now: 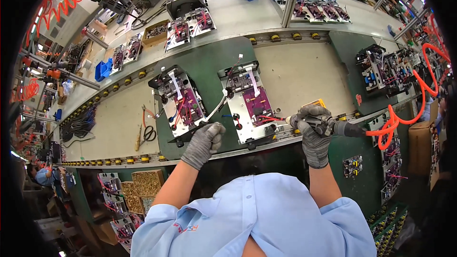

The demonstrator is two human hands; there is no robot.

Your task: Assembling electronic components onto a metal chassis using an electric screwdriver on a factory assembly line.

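My right hand [314, 131], in a grey knit glove, is wrapped round a dark power screwdriver [350, 129]. Its narrow end points left, toward the lower right of an assembly with a purple circuit board [257, 101] on a silver metal plate. Red wires run from that plate toward the tool's tip. My left hand [203, 145], gloved alike, has its fingers curled in front of a second such assembly [183, 100]; what they hold, if anything, is hidden. A pale cable [217, 106] slants between the two plates and ends close above this hand.
Both assemblies lie on a green board [209, 62] on the conveyor. Pliers [144, 115] and black-handled scissors [149, 134] lie left. An orange coiled hose [392, 123] runs right from the screwdriver. Another green board [340, 62] carries a bulkier assembly. Trays of screws [146, 182] stand lower left.
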